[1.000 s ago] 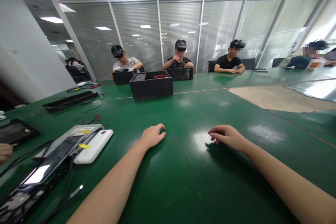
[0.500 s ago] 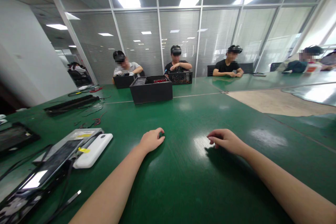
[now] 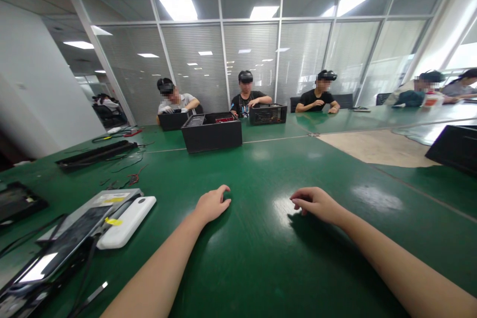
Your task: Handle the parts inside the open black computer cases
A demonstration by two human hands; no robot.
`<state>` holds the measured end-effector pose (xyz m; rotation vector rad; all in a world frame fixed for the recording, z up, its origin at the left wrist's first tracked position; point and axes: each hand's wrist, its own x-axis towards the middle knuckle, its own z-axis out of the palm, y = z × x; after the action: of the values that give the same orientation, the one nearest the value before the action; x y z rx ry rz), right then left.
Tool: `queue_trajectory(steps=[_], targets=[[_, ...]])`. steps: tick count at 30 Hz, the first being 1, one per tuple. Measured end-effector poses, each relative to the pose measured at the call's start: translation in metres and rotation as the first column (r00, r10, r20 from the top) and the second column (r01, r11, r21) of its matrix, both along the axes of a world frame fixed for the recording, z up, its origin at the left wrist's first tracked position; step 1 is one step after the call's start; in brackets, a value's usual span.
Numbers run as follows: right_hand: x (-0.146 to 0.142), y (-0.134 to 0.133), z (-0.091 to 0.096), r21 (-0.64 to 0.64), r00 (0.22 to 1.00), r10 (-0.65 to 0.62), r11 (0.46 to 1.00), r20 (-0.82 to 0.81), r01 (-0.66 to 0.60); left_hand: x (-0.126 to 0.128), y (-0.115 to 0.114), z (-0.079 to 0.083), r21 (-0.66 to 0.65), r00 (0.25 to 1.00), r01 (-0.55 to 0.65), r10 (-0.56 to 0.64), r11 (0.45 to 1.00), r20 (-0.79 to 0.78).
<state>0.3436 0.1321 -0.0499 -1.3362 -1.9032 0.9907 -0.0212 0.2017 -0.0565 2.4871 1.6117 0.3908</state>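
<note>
My left hand rests on the green tabletop, with thumb and forefinger apart and nothing between them. Across from it, my right hand hovers low or rests over the table, loosely curved and holding nothing that I can see. To the left of my left hand lies a white power bank or phone-like device. Beside that is a grey metal box with a dark-screened phone on it. Beyond both hands stands a black computer case, open at the top.
A black case juts in at the right edge. Three people with headsets sit across the table; two handle black cases. Further people sit at the far right. Cables, a long black panel and loose wires lie on the left.
A black case has come into view at the right edge. Across the table, the middle person's case has shifted right and turned. My hands keep nearly the same pose.
</note>
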Motion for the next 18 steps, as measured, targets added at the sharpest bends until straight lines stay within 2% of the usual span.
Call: queue_trajectory(steps=[5, 7, 9, 12, 15, 18], targets=[[-0.001, 0.001, 0.002, 0.021, 1.000, 0.008, 1.000, 0.030, -0.008, 0.000, 0.001, 0.002, -0.014, 1.000, 0.001, -0.001, 1.000, -0.014], [-0.005, 0.000, 0.005, 0.115, 0.991, -0.052, 0.993, 0.122, 0.038, 0.001, 0.002, 0.002, -0.019, 1.000, -0.007, 0.007, 1.000, -0.014], [-0.015, -0.005, 0.011, 0.279, 0.956, -0.196, 0.951, 0.219, 0.131, 0.002, 0.003, 0.001, -0.021, 1.000, -0.010, 0.009, 1.000, -0.018], [-0.042, -0.019, 0.025, 0.475, 0.883, -0.383, 0.851, 0.272, 0.223, 0.003, 0.006, 0.001, -0.010, 1.000, -0.010, 0.010, 1.000, -0.024], [-0.077, -0.029, 0.044, 0.581, 0.822, -0.448, 0.793, 0.352, 0.183, 0.003, 0.008, 0.001, -0.014, 1.000, -0.010, 0.009, 1.000, -0.023], [-0.103, -0.015, 0.064, 0.609, 0.707, -0.536, 0.771, 0.462, 0.187, 0.002, 0.008, 0.002, -0.028, 1.000, 0.002, -0.002, 1.000, -0.012]])
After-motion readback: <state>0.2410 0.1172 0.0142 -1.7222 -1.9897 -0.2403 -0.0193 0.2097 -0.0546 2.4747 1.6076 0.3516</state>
